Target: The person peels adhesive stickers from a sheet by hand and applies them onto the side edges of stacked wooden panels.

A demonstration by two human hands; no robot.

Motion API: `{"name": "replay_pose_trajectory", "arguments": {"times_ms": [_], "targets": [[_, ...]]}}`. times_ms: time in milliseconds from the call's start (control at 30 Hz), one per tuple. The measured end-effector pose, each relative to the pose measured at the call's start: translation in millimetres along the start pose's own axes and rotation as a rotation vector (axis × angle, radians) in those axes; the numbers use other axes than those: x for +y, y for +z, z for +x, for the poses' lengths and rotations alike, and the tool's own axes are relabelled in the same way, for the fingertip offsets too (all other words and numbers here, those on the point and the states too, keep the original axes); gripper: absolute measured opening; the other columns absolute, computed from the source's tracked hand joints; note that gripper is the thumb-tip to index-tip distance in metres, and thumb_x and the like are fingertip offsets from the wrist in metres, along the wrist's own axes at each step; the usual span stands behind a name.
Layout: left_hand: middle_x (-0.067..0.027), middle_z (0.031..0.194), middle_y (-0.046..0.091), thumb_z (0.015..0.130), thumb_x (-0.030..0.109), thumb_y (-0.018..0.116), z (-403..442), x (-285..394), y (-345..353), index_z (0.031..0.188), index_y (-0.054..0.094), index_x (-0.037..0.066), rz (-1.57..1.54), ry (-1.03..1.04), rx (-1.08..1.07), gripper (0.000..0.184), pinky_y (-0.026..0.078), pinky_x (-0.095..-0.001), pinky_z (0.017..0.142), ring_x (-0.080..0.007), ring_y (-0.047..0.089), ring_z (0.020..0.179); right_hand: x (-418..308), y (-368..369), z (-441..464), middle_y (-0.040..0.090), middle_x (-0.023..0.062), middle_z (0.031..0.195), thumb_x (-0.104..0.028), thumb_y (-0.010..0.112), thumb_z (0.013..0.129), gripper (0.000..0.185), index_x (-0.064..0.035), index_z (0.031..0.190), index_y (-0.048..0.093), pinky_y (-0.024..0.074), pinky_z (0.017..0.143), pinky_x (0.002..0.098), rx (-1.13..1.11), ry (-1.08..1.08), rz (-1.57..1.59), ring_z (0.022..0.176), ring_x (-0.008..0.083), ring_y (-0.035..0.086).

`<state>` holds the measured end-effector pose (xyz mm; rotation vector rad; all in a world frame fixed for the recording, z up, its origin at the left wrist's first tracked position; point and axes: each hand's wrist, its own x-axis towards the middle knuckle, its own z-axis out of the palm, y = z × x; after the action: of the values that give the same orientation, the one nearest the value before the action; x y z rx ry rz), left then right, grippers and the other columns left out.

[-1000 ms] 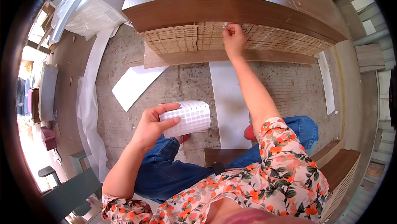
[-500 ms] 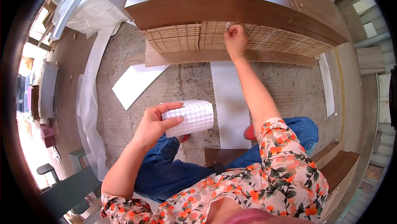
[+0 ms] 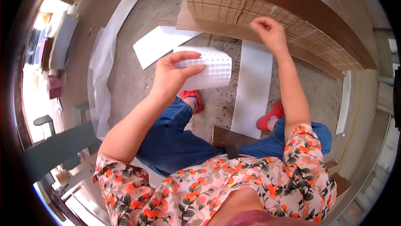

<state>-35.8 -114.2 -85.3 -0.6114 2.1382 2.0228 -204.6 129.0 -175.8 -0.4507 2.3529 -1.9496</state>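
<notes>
My left hand (image 3: 175, 69) pinches the left end of a curled white sheet of round stickers (image 3: 213, 68) between thumb and fingers. My right hand (image 3: 271, 34) is raised in front of the stacked brown boards, its fingertips drawn together; anything between them is too small to make out. Behind it, the stack's face (image 3: 234, 11) shows many thin layers with dark marks and a few small whitish spots. A long brown board (image 3: 309, 6) runs along the top of that face, and a lighter board (image 3: 217, 26) along its foot.
On the concrete floor lie a white panel (image 3: 161, 44), a long white strip (image 3: 252, 88) between my feet and a narrow one (image 3: 344, 102) at the right. Clear plastic film (image 3: 99, 88) trails at the left, near a dark green bench (image 3: 62, 144).
The view has tilted and shifted, so the stack shows further up and to the right. My right hand has come away from the stack's face. The sticker sheet stays in my left hand.
</notes>
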Motion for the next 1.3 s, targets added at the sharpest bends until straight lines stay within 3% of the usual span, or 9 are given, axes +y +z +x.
{"name": "replay_pose_trajectory", "arguments": {"times_ms": [67,100,233,733,1000,1100,1167,1233,1300], "targets": [[-0.0082,0.088,0.066,0.071,-0.001,0.073,1,-3,0,0.096,0.068,0.003,-0.039,-0.018,-0.004,0.025,0.052,-0.0259,0.070,-0.0133,0.062,0.077,-52,27,-31,0.066,0.0061,0.077,-0.008,0.065,0.082,0.006,-0.0035,0.084,0.066,0.0471,0.062,0.0262,-0.349,0.047,0.033,0.067,0.0139,0.059],[-0.0082,0.088,0.066,0.071,-0.001,0.073,0,-2,0,0.096,0.068,0.003,-0.032,-0.011,-0.006,0.025,0.052,-0.0256,0.070,-0.0131,0.063,0.076,-73,35,-41,0.065,0.0072,0.079,-0.009,0.065,0.081,0.007,-0.0029,0.085,0.066,0.0474,0.063,0.0284,-0.436,-0.114,-0.052,0.070,0.0169,0.060],[-0.0072,0.085,0.067,0.072,-0.001,0.073,-1,0,3,0.095,0.068,0.003,0.024,0.000,-0.012,0.024,0.052,-0.0247,0.068,-0.0125,0.063,0.074,-93,47,-53,0.064,0.0101,0.082,-0.011,0.065,0.078,0.012,-0.0030,0.086,0.066,0.0472,0.068,0.0356,-0.568,-0.404,-0.276,0.077,0.0265,0.060],[-0.0111,0.083,0.067,0.071,0.000,0.073,0,3,6,0.095,0.068,0.002,0.078,-0.065,0.047,0.025,0.053,-0.0263,0.066,-0.0167,0.065,0.072,-83,61,-69,0.056,0.0075,0.077,-0.006,0.058,0.071,0.005,-0.0064,0.076,0.059,0.0497,0.070,0.0336,-0.328,-0.760,-0.590,0.080,0.0247,0.056],[-0.0126,0.087,0.067,0.071,-0.001,0.072,6,-1,6,0.101,0.066,0.000,-0.020,-0.158,0.040,0.031,0.053,-0.0280,0.067,-0.0183,0.064,0.072,-70,61,-74,0.057,0.0078,0.081,-0.008,0.060,0.072,0.013,-0.0042,0.084,0.059,0.0510,0.066,0.0300,-0.277,-0.776,-0.569,0.081,0.0227,0.057],[-0.0131,0.090,0.066,0.072,0.001,0.072,9,-7,5,0.102,0.066,0.000,0.018,-0.114,0.051,0.031,0.053,-0.0284,0.068,-0.0186,0.064,0.075,-56,40,-57,0.063,0.0041,0.087,-0.003,0.062,0.080,0.013,-0.0015,0.093,0.063,0.0498,0.067,0.0254,-0.437,-0.281,-0.048,0.080,0.0127,0.059],[-0.0125,0.092,0.066,0.072,0.002,0.072,7,-6,4,0.105,0.065,-0.001,0.012,-0.127,0.027,0.034,0.051,-0.0282,0.072,-0.0173,0.063,0.079,-16,18,-28,0.066,0.0033,0.088,-0.006,0.062,0.085,0.014,-0.0021,0.097,0.065,0.0479,0.066,0.0217,-0.260,0.210,0.369,0.074,0.0075,0.058],[-0.0122,0.092,0.066,0.073,0.003,0.072,6,-5,3,0.106,0.065,-0.001,0.022,-0.116,0.010,0.034,0.051,-0.0286,0.072,-0.0174,0.063,0.080,53,-7,4,0.065,0.0024,0.084,-0.010,0.065,0.083,0.014,-0.0048,0.097,0.065,0.0459,0.062,0.0207,0.179,0.264,0.289,0.072,0.0075,0.058],[-0.0122,0.092,0.066,0.073,0.003,0.072,6,-6,3,0.105,0.066,0.002,0.043,-0.093,-0.003,0.032,0.053,-0.0297,0.070,-0.0189,0.063,0.077,88,-30,21,0.066,0.0030,0.083,-0.012,0.066,0.082,0.015,-0.0042,0.094,0.066,0.0458,0.062,0.0226,0.393,0.202,0.156,0.071,0.0092,0.058]]}}
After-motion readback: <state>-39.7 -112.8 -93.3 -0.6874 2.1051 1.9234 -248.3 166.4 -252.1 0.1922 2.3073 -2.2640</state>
